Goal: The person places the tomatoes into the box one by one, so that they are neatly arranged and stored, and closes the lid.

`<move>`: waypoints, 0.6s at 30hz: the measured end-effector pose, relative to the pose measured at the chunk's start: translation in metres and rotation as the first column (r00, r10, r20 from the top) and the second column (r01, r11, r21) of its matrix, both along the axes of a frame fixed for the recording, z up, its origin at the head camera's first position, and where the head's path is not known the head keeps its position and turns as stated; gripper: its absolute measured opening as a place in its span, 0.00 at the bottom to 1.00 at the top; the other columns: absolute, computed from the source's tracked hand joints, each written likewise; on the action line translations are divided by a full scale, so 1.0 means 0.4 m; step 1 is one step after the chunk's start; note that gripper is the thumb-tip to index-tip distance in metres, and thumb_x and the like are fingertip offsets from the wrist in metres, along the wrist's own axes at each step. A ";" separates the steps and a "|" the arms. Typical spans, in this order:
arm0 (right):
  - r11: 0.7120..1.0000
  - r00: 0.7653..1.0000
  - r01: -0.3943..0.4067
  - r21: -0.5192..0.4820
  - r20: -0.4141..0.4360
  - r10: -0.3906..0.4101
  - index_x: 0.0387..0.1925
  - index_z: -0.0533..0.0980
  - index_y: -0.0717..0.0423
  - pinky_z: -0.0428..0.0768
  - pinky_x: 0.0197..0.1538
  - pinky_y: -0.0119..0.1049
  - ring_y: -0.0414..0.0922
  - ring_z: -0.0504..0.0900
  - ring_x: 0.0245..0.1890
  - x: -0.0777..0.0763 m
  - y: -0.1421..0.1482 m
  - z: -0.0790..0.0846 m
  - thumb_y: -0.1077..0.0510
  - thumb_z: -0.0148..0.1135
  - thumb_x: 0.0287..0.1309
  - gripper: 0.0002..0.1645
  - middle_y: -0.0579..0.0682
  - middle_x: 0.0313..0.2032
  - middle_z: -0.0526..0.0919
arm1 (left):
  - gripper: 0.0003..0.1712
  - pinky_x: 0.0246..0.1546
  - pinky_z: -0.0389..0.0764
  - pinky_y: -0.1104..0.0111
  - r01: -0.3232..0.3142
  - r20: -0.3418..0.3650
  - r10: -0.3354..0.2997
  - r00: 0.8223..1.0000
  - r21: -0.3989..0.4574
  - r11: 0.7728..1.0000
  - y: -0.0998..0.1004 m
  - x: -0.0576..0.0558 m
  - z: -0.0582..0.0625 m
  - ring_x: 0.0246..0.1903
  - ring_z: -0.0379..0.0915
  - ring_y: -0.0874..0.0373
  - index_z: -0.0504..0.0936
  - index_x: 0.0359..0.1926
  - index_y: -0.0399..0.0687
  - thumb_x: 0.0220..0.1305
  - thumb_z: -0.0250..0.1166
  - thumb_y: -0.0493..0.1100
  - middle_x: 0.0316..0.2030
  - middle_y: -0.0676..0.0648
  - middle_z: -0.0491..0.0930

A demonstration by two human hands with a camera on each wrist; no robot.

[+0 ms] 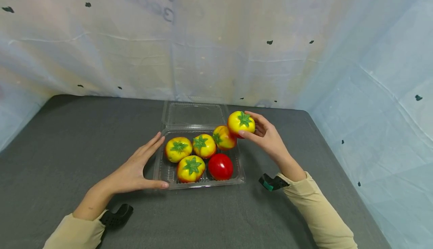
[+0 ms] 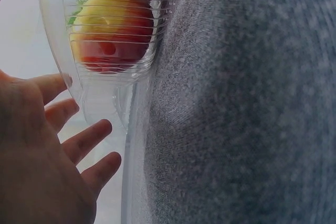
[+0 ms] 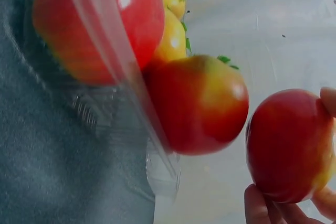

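The fruits look smooth and glossy, like plastic. The box is clear, shiny, ribbed plastic. The bench has a matt, cloth-like surface; the far sheet is creased and faintly shiny.

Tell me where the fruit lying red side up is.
In the head view, the red fruit lies in the near right corner of the clear container, right of a yellow-topped fruit.

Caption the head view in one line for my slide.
Right hand holding a red-yellow fruit near an open clear container of five more fruits, left hand spread at its left side.
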State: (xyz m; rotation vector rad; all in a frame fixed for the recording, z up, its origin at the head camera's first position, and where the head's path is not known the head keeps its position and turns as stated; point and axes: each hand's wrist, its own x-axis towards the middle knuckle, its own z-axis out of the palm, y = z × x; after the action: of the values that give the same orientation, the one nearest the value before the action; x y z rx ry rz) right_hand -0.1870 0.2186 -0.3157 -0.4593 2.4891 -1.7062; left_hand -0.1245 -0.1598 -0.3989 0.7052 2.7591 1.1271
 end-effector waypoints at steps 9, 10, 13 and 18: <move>0.998 0.999 -0.050 0.025 -0.010 0.051 0.68 0.64 0.48 0.75 0.59 0.35 0.48 0.74 0.59 0.015 -0.027 0.010 0.57 0.67 0.58 0.37 0.50 0.62 0.70 | 0.68 0.54 0.54 0.28 0.002 0.004 -0.002 1.000 -0.001 1.000 0.001 -0.001 0.001 0.70 0.42 0.32 0.42 0.77 0.57 0.43 0.76 0.62 0.77 0.48 0.34; 0.998 0.998 -0.056 0.035 -0.012 0.056 0.68 0.64 0.48 0.75 0.60 0.38 0.48 0.74 0.59 0.017 -0.030 0.011 0.57 0.67 0.57 0.38 0.50 0.62 0.70 | 0.68 0.54 0.54 0.28 0.001 0.005 -0.001 1.000 -0.001 1.000 0.001 -0.001 0.002 0.70 0.42 0.32 0.42 0.77 0.57 0.43 0.76 0.62 0.77 0.48 0.34; 0.995 0.997 -0.079 0.054 -0.018 0.080 0.68 0.64 0.49 0.73 0.62 0.45 0.48 0.74 0.60 0.023 -0.042 0.017 0.57 0.67 0.57 0.38 0.50 0.63 0.69 | 0.68 0.54 0.54 0.28 0.000 0.006 0.000 1.000 -0.001 1.000 0.000 -0.001 0.002 0.70 0.42 0.32 0.42 0.77 0.57 0.43 0.76 0.62 0.77 0.47 0.35; 0.990 0.992 -0.118 0.079 -0.040 0.121 0.67 0.64 0.50 0.73 0.61 0.48 0.49 0.75 0.58 0.029 -0.060 0.021 0.58 0.68 0.57 0.38 0.50 0.62 0.70 | 0.68 0.54 0.54 0.28 -0.001 0.007 0.001 1.000 -0.004 1.000 0.000 -0.002 0.000 0.70 0.42 0.33 0.42 0.77 0.57 0.43 0.76 0.62 0.77 0.47 0.34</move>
State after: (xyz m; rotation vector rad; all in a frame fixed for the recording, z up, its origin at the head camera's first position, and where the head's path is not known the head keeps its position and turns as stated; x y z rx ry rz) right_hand -0.1756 0.1945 -0.3073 -0.6316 2.4912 -1.5682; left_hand -0.1254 -0.1598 -0.3990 0.6982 2.7556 1.1221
